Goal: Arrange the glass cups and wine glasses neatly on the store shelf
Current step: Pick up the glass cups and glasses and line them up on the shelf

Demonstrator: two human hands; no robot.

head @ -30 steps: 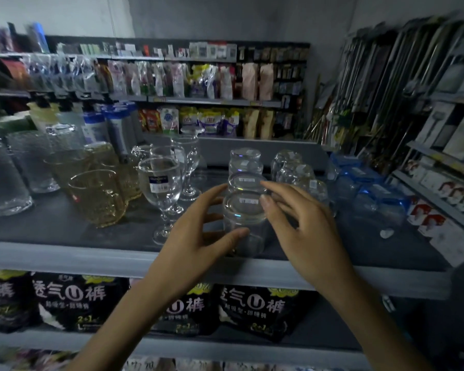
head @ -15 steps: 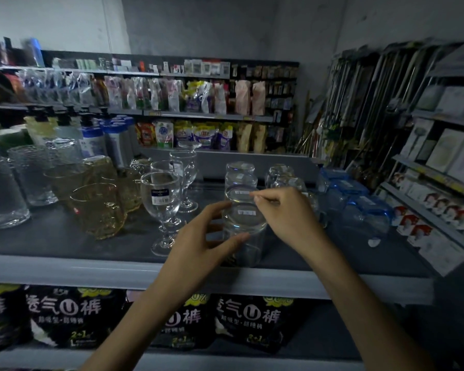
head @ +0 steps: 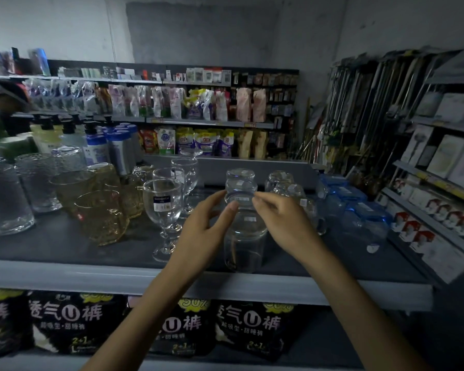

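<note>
Right hand (head: 287, 223) rose; cup (head: 245, 242) near shelf edge (head: 91, 274).

Leftmost glass (head: 6, 199) half out of frame; far-shelf packets (head: 172, 103) blurred, labels unreadable.

- My left hand (head: 202, 234) reaches forward, fingers loosely spread, thumb raised.
- My right hand (head: 287, 223) faces it, fingers curled, tips bunched together.

Wine glasses (head: 162, 207) four; clear tumblers (head: 245, 242) in line four; amber mugs (head: 102, 218) perhaps four
</note>
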